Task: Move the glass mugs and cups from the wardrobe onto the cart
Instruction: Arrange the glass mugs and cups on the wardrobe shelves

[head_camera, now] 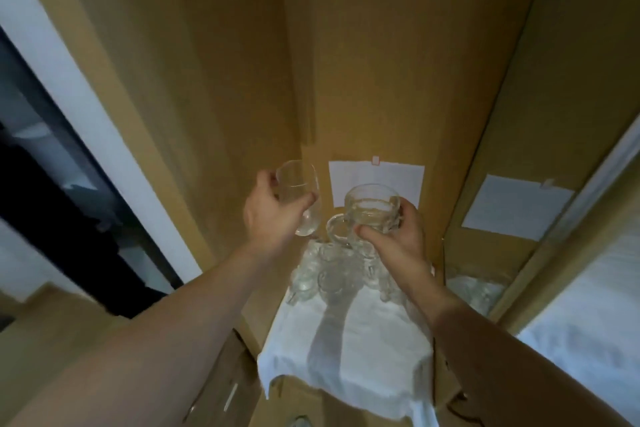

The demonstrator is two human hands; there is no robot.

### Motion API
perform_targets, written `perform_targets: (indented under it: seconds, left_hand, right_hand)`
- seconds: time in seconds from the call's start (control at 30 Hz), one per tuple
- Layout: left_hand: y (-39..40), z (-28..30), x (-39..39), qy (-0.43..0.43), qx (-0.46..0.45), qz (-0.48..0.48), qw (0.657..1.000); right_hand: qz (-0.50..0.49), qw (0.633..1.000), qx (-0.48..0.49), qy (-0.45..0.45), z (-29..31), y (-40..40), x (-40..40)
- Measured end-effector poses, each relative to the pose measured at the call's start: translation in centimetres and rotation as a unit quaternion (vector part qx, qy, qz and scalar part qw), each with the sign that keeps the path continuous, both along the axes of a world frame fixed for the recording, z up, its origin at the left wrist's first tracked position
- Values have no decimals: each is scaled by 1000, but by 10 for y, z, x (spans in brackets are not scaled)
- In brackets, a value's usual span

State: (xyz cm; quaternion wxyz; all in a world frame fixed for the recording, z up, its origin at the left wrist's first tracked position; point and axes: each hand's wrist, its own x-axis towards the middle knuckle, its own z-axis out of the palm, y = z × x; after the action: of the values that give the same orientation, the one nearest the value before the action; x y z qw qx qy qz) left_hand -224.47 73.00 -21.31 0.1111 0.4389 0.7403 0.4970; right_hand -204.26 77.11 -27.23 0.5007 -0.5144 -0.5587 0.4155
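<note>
At far left a dark doorway (41, 184) sits beside a white frame, then the brown wardrobe (214, 80) wall rises. The left hand (273, 215) is lifted above the shelf, its fingers and thumb curled round a smooth clear glass cup (299, 198), which tilts in the grip. Just beside it, the right hand (398, 236) grips a thick, ribbed glass mug (370, 211) by its body, thumb on the near side, the mug's handle pointing toward the cup. Below both hands, a cluster of glass mugs (332, 274) stands at the back of a white cloth (346, 357) spread over the shelf. A white paper sheet (375, 180) is taped to the back panel, and another paper sheet (516, 206) hangs on the panel to the right.
</note>
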Motion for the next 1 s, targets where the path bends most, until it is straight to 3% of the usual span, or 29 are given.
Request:
perform_targets:
  seconds: [0.47, 0.7, 1.0]
  left_hand:
    - [-71, 106, 23, -111, 147, -27, 983]
    - [-108, 129, 13, -139, 146, -115, 973]
    - [-158, 132, 16, -98, 139, -184, 968]
  right_hand:
    - [58, 986, 50, 148, 117, -82, 8]
    - [41, 976, 54, 206, 141, -124, 11]
    - [-30, 974, 76, 211, 149, -201, 17]
